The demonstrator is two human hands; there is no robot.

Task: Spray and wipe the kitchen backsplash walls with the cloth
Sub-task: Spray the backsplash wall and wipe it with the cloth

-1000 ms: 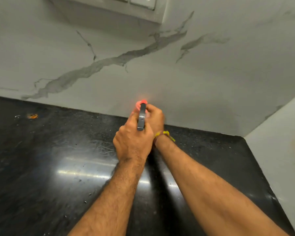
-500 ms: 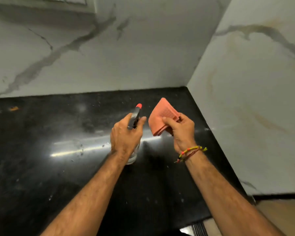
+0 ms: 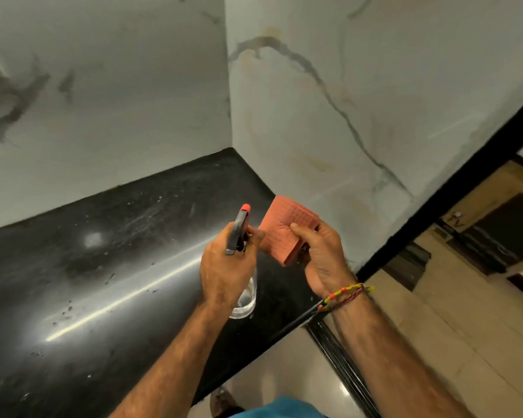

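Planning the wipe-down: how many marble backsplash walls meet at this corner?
2. The grey-veined white marble wall runs behind the black countertop; the yellow-stained white marble wall stands right of the corner. More may lie outside the view.

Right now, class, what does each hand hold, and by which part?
Left hand grips the spray bottle around its neck under the trigger head; right hand pinches the folded orange cloth at its near edge.

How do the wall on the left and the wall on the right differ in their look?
The left wall carries broad grey smudged veins; the right wall has one thin dark vein. The right wall also shows yellowish stains, while the left wall shows none. Both are pale marble meeting at the corner.
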